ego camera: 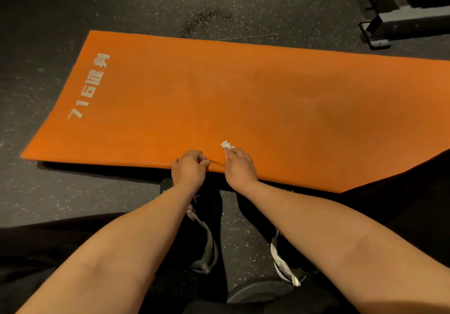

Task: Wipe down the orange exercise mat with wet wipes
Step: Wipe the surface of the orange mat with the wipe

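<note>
The orange exercise mat (243, 99) lies across the dark floor, with white print "716" and characters near its left end. My left hand (190, 167) pinches the mat's near edge, which is lifted slightly into a small fold. My right hand (239, 165) is right beside it on the mat's near edge and holds a small crumpled white wet wipe (226, 145), which sticks out past the fingers and touches the mat surface.
Speckled black rubber floor (170, 4) surrounds the mat. A black metal equipment frame (389, 18) stands at the far right. My dark shoes with white laces (204, 235) sit just below the mat's near edge.
</note>
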{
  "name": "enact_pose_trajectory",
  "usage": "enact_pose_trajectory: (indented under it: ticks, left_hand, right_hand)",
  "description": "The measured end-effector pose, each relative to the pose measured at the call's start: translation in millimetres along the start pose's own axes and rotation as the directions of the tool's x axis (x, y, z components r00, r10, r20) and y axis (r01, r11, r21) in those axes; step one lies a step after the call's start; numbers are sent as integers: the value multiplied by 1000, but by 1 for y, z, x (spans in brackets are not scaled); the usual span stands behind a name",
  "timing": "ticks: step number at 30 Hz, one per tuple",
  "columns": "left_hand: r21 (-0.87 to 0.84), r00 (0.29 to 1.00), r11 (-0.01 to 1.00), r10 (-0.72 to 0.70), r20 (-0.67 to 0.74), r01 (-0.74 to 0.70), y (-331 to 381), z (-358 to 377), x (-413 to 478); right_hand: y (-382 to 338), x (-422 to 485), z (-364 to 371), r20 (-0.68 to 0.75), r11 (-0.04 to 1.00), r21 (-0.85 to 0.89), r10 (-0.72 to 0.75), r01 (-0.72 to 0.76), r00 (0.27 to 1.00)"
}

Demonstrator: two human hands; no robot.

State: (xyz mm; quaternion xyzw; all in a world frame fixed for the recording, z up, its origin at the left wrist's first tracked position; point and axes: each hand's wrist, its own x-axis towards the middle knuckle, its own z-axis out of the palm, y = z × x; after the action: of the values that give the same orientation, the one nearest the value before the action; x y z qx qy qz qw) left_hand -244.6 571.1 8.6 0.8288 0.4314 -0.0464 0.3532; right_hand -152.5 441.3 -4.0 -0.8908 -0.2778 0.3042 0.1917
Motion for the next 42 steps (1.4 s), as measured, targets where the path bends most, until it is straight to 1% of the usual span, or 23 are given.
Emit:
enact_pose_trajectory:
  ticks: [2,5,7,9,11,12,13,14,15,16,18,19,20,23,27,28,30,34,36,37,39,42]
  left_hand:
    - [23,999,998,-52,-16,52,-5,-16,9]
    - [69,993,991,-109,-41,112,-23,-32,16]
    - [113,988,982,-149,-34,152,-34,-33,13]
    - [145,981,971,-194,15,190,-38,-30,8]
    - [198,969,958,-228,94,206,-39,-24,5]
    - [232,974,958,-199,109,169,-39,-19,4]
    - [248,983,963,-141,114,109,-40,-13,4]
    - [228,992,973,-67,109,41,-40,-7,5]
    - [194,994,981,3,113,-25,-39,-1,5]
    - [169,989,983,51,136,-74,-36,4,6]
    - [193,976,975,68,208,-110,-30,15,7]
    - [230,968,966,60,245,-118,-27,20,7]
    - [264,958,955,60,279,-136,-24,26,6]
    - [321,935,918,121,333,-233,-21,41,-4]
    - [305,883,870,255,394,-387,-18,57,-13]
    - [315,883,862,265,387,-397,-18,58,-12]
    - [369,906,849,256,337,-378,-22,56,-5]
    - [480,978,853,162,133,-206,-30,41,5]
    - [489,992,863,119,49,-128,-27,42,3]
    - [484,994,869,101,34,-105,-24,45,1]
    - [469,992,874,105,70,-125,-17,55,-5]
    - [407,960,875,197,198,-263,-7,68,-12]
  right_hand:
    - [-12,10,4,13,998,61,-1,0,1000]
    - [-30,19,17,109,993,118,-4,-9,994]
    - [-42,18,26,167,994,103,2,-19,986]
    - [-52,14,32,229,998,63,-3,-12,973]
    - [-52,11,38,282,996,86,-29,4,959]
    - [-49,10,40,289,992,126,-50,13,956]
    - [-44,7,39,276,983,184,-63,12,959]
    - [-40,5,37,246,970,244,-64,2,967]
    - [-33,3,33,202,965,262,-54,-1,978]
    - [-26,3,28,151,974,228,-22,-13,988]
    - [-8,3,17,65,997,-9,75,-74,995]
    - [1,3,12,54,989,-98,121,-115,991]
    - [9,2,9,68,979,-144,155,-144,986]
    - [20,-2,12,94,978,-155,158,-143,983]
    - [26,-4,17,103,982,-150,127,-110,987]
    - [27,-3,16,118,983,-144,127,-109,985]
    - [28,-4,15,138,984,-140,127,-108,982]
    - [27,-8,16,119,978,-178,133,-111,984]
    - [27,-10,20,108,973,-203,131,-107,985]
    - [27,-11,22,104,973,-206,131,-108,986]
    - [25,-11,23,95,971,-210,135,-112,986]
    - [26,-12,26,60,972,-208,127,-112,990]
